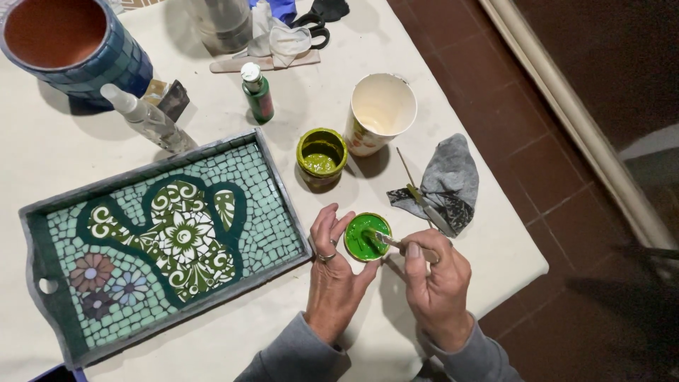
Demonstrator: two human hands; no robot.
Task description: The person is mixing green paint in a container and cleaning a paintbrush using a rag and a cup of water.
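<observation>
two hands, many things, listed big to small:
table (pixel 339 92): pale cloth-covered top filling most of the frame, its corner at lower right over red floor tiles.
mosaic tray (pixel 163 240): lies flat at centre left, within reach of the hands, pale green tiles with a dark green cactus shape and small flowers.
blue pot (pixel 71 42): upper left corner, tiled outside and terracotta inside, pushed back out of the way.
white cup (pixel 378 113): upper centre, tilted, looks empty.
grey rag (pixel 445 184): right of centre, near the right hand for wiping; a thin tool lies across it.
left hand (pixel 332 272): lower centre, fingers curled against the lid's left side, steadying it.
right hand (pixel 435 283): lower right of centre, closed around a brush (pixel 392 242) whose tip dips into the green.
open paint jar (pixel 321 155): centre, green inside, just above the lid.
green lid (pixel 366 237): between both hands, used like a small palette.
small green bottle (pixel 257 92): upper centre, upright, capped.
</observation>
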